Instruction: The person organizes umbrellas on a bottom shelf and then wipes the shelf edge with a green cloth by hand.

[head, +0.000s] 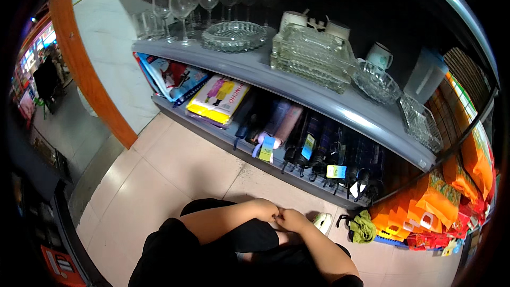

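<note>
My left hand point(266, 209) and my right hand point(292, 220) meet in front of my knees, fingers curled and touching each other. Whether anything small is held between them cannot be made out. Beyond the hands, on the low grey shelf point(217, 143), lie several folded umbrellas point(312, 139) with dark fabric, some bearing blue and yellow tags. A pink umbrella point(287, 121) lies among them. To their left is a packaged poncho point(218, 97) with a yellow edge. A pale shoe point(322, 222) shows just right of my right hand.
The upper shelf point(255, 73) carries wine glasses point(182, 4), a round glass ashtray point(234, 36), stacked square glass dishes point(312, 56) and a plastic jug point(425, 73). Orange bags point(414, 211) and a crumpled green cloth item point(362, 226) are at right. An orange-brown door frame point(89, 71) stands left.
</note>
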`<move>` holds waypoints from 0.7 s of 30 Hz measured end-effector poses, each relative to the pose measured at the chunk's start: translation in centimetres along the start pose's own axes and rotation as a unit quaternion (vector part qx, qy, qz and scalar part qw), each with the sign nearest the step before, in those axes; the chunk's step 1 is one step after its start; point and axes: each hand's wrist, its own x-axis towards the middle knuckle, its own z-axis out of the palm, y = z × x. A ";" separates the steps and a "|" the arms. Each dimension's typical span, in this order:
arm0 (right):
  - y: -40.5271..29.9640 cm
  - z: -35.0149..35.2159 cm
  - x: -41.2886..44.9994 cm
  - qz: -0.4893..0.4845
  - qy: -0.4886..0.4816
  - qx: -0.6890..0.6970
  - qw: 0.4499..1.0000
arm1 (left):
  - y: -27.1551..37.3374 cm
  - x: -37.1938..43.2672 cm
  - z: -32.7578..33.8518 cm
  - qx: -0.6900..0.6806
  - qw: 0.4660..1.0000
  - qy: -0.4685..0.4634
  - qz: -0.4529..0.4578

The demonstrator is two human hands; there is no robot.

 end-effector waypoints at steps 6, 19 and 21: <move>0.5 -0.8 -0.2 -0.019 0.072 0.027 0.997 | 1.8 -1.6 -0.9 -0.005 0.998 0.062 0.034; -2.7 -0.3 -0.8 -0.004 0.062 0.036 0.997 | 0.4 -0.1 1.5 -0.020 0.999 0.022 0.043; -2.6 0.0 -0.9 0.006 0.057 0.036 0.998 | 0.1 0.2 1.8 -0.016 0.999 0.018 0.041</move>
